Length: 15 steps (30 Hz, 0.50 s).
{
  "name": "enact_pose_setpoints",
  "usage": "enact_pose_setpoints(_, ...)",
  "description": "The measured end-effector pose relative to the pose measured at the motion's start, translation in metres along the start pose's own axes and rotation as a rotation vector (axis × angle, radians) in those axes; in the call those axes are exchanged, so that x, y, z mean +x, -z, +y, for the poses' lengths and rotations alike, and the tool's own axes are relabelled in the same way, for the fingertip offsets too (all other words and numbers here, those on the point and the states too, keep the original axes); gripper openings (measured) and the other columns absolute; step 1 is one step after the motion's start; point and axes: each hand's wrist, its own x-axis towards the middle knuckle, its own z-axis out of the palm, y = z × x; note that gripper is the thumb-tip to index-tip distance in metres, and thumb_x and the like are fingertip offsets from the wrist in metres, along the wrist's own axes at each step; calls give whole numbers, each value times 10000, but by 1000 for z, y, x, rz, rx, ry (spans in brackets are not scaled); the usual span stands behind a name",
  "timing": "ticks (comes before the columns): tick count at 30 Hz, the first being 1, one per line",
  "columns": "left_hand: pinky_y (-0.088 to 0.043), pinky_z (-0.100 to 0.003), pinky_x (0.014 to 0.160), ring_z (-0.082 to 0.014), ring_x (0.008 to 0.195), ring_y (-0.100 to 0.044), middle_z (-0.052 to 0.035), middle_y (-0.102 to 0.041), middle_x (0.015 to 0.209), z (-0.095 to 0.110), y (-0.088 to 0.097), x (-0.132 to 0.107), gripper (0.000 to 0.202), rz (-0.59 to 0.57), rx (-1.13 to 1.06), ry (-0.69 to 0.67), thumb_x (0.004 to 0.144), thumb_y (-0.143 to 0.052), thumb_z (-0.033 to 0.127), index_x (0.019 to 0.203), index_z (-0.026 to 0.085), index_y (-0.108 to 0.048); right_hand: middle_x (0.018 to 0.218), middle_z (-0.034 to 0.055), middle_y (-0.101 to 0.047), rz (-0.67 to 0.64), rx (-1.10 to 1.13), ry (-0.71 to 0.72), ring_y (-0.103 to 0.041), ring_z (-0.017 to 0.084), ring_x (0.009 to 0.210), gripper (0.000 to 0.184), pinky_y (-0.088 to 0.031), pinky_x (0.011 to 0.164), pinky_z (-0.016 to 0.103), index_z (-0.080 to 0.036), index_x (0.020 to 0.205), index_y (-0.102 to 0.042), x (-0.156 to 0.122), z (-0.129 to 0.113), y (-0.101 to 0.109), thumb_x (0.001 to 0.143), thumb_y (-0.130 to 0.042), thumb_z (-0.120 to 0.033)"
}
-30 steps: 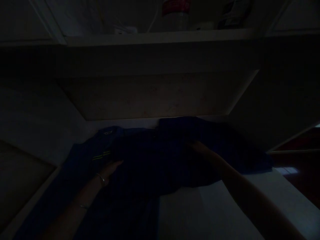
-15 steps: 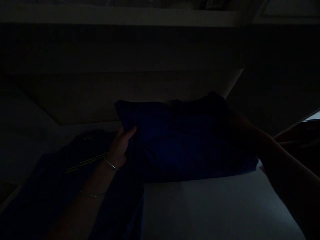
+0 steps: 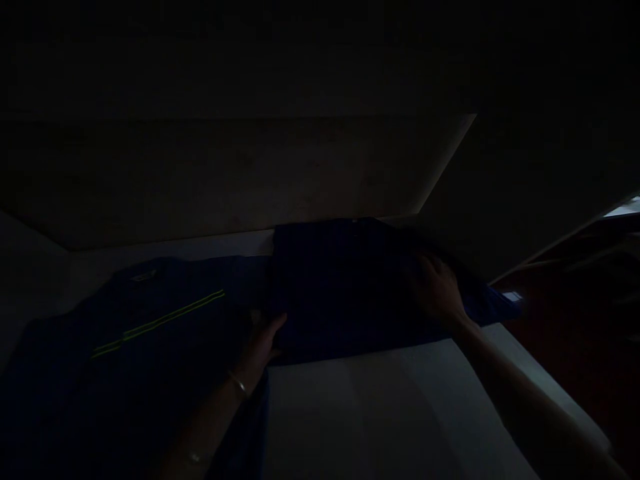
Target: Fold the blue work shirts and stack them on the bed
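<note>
The scene is very dark. A folded dark blue garment (image 3: 345,287) lies on a pale flat surface (image 3: 380,407) against the back wall. My left hand (image 3: 263,343), with a thin bangle at the wrist, touches the garment's near left edge; its fingers are too dim to read. My right hand (image 3: 437,290) rests flat on the garment's right part, fingers spread. A second dark blue garment with a yellow-green stripe (image 3: 155,323) lies spread out to the left, under my left forearm.
A pale wall panel (image 3: 240,173) rises right behind the garments. A side wall (image 3: 510,187) closes the right. The surface's right edge drops to a dark reddish floor (image 3: 580,333).
The folded garment, held up off the surface half a second ago, now lies flat. Both hands have come down with it, and the view has tilted lower.
</note>
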Motion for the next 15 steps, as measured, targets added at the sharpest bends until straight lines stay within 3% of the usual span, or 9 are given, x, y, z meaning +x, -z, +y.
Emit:
enact_pose_setpoints(2, -543, -288, 656, -204, 874, -684, -94, -700, 1098, -14, 10, -18, 489, -37, 6, 84, 691, -760, 445, 1101, 209, -637, 1428, 118, -492, 33, 53, 96, -454, 290, 1305, 499, -300, 1114, 542, -254, 1410, -449, -50, -16, -2, 961, -405, -467)
enact_pose_setpoints(4, -491, -236, 568, -140, 663, -651, -61, -712, 857, -27, 14, -25, 398, -50, 32, 127, 668, -775, 433, 930, 159, -655, 1488, 74, -443, -124, 30, 226, -387, 290, 1367, 484, -204, 1138, 608, -317, 1429, -428, -93, -23, -12, 969, -391, -464)
enact_pose_setpoints(6, -458, -216, 538, -111, 575, -614, -31, -675, 700, -34, 14, -26, 332, -53, 62, 136, 680, -753, 434, 760, 146, -609, 1528, 46, -390, -321, -1, 295, -339, 298, 1401, 488, -178, 1123, 654, -352, 1447, -400, -119, -24, -23, 978, -361, -479)
enact_pose_setpoints(8, -463, -227, 549, -123, 590, -629, -40, -682, 706, -35, 14, -26, 300, -68, 127, 147, 723, -705, 426, 721, 155, -575, 1537, 40, -373, -438, 2, 293, -333, 299, 1405, 497, -215, 1104, 662, -355, 1458, -381, -127, -25, -29, 983, -335, -493)
enact_pose_setpoints(10, -475, -250, 567, -144, 624, -650, -62, -707, 772, -30, 16, -34, 254, -77, 275, 108, 796, -616, 414, 762, 163, -592, 1522, 52, -399, -423, 26, 260, -350, 308, 1394, 497, -210, 1100, 673, -330, 1456, -391, -125, -31, -25, 988, -316, -482)
enact_pose_setpoints(12, -494, -278, 638, -168, 709, -677, -69, -725, 838, -24, 27, -56, 239, -86, 507, -44, 859, -527, 393, 834, 181, -634, 1447, 93, -498, -319, 100, 205, -427, 315, 1338, 502, -229, 1102, 654, -266, 1413, -463, -122, -49, -12, 984, -317, -483)
enact_pose_setpoints(15, -493, -307, 820, -185, 896, -687, -47, -738, 960, -25, 55, -106, 284, -36, 858, -298, 918, -440, 402, 974, 252, -674, 1236, 140, -645, -271, 374, 45, -588, 284, 1144, 492, -441, 995, 493, -194, 1221, -618, -132, -96, 10, 962, -359, -523)
